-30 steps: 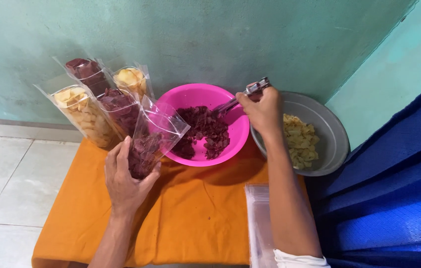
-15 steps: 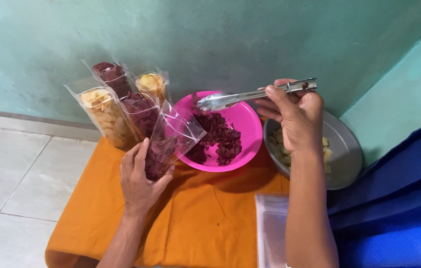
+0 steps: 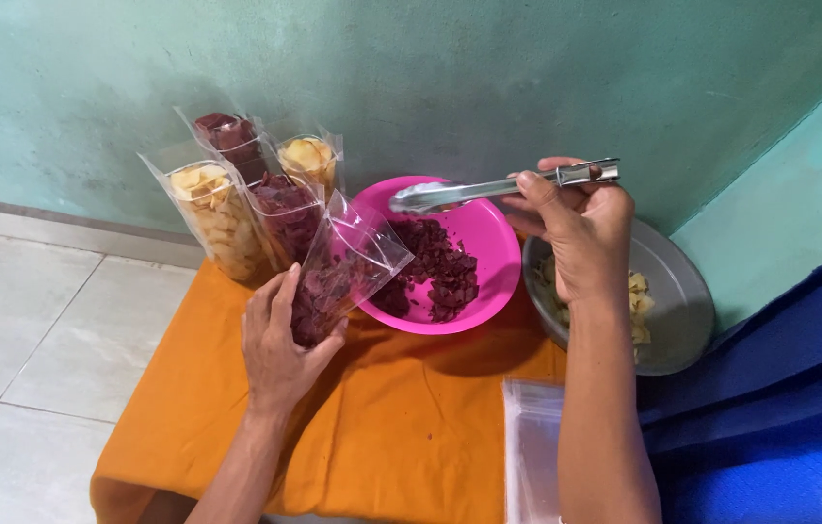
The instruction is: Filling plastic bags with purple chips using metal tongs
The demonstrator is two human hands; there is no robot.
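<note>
**Purple chips, pouch and tongs over the orange table**

Orange cloth covers the table [image 3: 401, 427]. Left hand [image 3: 280, 349] is wrapped around the base of a clear pouch [image 3: 343, 272], part filled with purple chips, tilted toward the pink bowl [image 3: 498, 254] at the table's far edge. Right hand [image 3: 580, 238] pinches metal tongs [image 3: 488, 189], tips pressed together, level above the bowl. Four filled pouches [image 3: 236, 209] stand at the far left corner. Grey metal bowl [image 3: 682, 301] of yellow chips sits at the far right. Stack of empty clear bags [image 3: 532, 451] lies by the near edge.
</note>
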